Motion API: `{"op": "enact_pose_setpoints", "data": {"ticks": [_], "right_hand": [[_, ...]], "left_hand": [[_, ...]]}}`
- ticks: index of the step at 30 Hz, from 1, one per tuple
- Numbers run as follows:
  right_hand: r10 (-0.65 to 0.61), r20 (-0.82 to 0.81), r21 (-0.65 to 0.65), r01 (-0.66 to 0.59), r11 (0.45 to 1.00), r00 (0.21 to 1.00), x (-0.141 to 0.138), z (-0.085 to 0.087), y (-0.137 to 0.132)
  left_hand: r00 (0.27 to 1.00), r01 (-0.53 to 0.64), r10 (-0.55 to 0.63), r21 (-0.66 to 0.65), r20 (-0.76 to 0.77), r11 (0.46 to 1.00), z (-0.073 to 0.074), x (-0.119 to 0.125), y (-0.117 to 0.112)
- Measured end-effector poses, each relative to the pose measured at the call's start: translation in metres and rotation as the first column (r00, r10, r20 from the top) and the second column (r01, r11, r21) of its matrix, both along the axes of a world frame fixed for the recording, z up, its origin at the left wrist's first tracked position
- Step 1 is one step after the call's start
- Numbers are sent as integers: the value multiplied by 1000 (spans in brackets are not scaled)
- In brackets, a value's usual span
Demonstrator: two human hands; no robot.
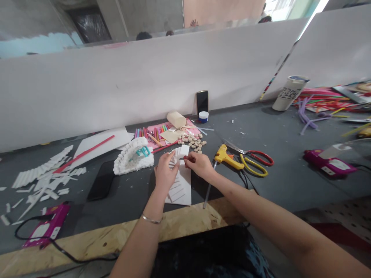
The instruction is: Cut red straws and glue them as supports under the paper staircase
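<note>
My left hand (166, 173) has its thumb and fingers curled around the edge of a fan-like row of white foam strips (177, 191). This row lies on a white sheet (187, 181) near the table's front edge. Close by, my right hand (199, 165) is closed in a pinch at a small white foam piece (183, 150) at the row's far end. Its fingertips partly hide what they grip. To the left stands a fluffy white arch (133, 158) with turquoise sticks inside. A yellow glue gun (227, 157) lies right of my right hand.
Scissors (255, 158) with red and yellow handles lie beside the glue gun. Beyond my hands are pebbles (194, 141), markers (142, 133) and an upright phone (202, 102). Loose foam strips (43, 177), a dark phone (102, 180) and a purple device (49, 226) with a cable lie left.
</note>
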State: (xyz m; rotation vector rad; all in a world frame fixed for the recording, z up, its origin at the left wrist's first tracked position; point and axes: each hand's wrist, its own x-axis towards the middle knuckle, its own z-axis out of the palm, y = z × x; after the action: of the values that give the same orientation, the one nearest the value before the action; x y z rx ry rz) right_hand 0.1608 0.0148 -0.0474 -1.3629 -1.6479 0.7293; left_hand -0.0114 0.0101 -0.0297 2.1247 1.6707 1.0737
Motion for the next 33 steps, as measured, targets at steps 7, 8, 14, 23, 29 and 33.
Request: {"op": "enact_pose_setpoints", "data": {"ticks": [7, 8, 14, 23, 29, 33], "right_hand": [[-4, 9, 10, 4, 1000, 1000, -2, 1, 2], [-2, 10, 11, 2, 1000, 1000, -2, 0, 2], [7, 10, 13, -8, 1000, 1000, -1, -4, 5], [15, 0, 15, -15, 1000, 1000, -1, -2, 5], [13, 8, 16, -14, 1000, 1000, -1, 0, 4], [19, 21, 10, -19, 1000, 1000, -1, 1, 5]], "left_hand": [[1000, -24, 24, -21, -7, 999, 0, 1, -2], [1000, -21, 21, -26, -10, 999, 0, 1, -2], [1000, -2, 2, -3, -2, 1000, -3, 0, -1], [1000, -10, 10, -25, -23, 1000, -2, 1, -2], [999, -4, 3, -20, -48, 1000, -1, 0, -2], [999, 3, -4, -7, -52, 1000, -2, -1, 0]]}}
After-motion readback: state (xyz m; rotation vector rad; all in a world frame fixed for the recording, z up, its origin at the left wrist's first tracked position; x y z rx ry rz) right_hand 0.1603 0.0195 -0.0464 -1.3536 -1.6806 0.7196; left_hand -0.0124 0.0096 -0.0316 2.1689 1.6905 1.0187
